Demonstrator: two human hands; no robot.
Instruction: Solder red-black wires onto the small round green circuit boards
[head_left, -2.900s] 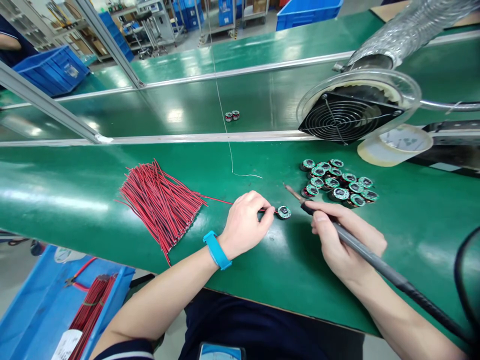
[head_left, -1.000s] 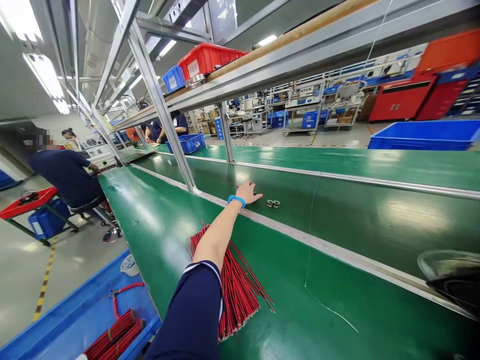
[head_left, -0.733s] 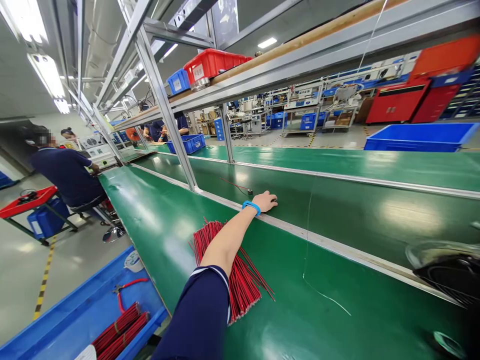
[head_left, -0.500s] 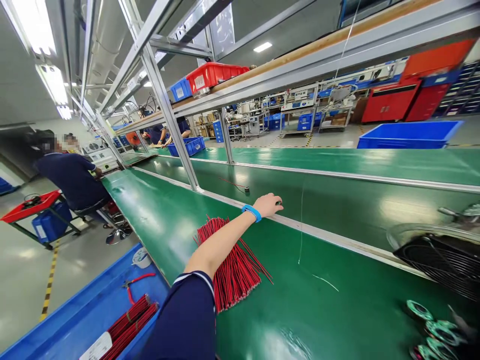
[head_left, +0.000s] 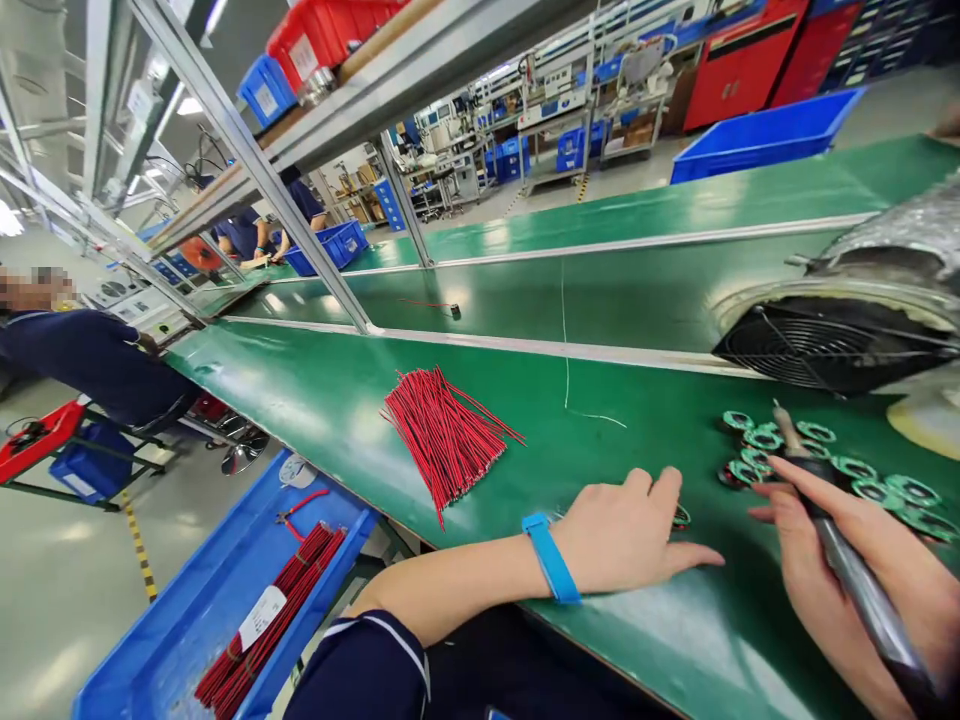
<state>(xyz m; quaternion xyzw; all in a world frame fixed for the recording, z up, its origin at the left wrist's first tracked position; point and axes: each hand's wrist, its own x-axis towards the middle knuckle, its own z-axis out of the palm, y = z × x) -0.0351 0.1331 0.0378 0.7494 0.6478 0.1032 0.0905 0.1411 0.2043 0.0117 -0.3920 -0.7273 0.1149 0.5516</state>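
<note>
We see a round board [head_left: 681, 517] near the counter [head_left: 337, 400] front edge, under the left hand [head_left: 630, 530], fingers spread loosely over it. Right hand [head_left: 802, 580] fingers closed round soldering iron [head_left: 862, 600], tip over board pile [head_left: 825, 468]. Red wires [head_left: 442, 430] further along that edge.

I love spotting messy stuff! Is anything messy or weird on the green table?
Slightly. The red wires lie fanned out in a loose heap, not bundled, and one small part with a red wire sits alone far out on the belt. Nothing looks spilled or broken.
</note>
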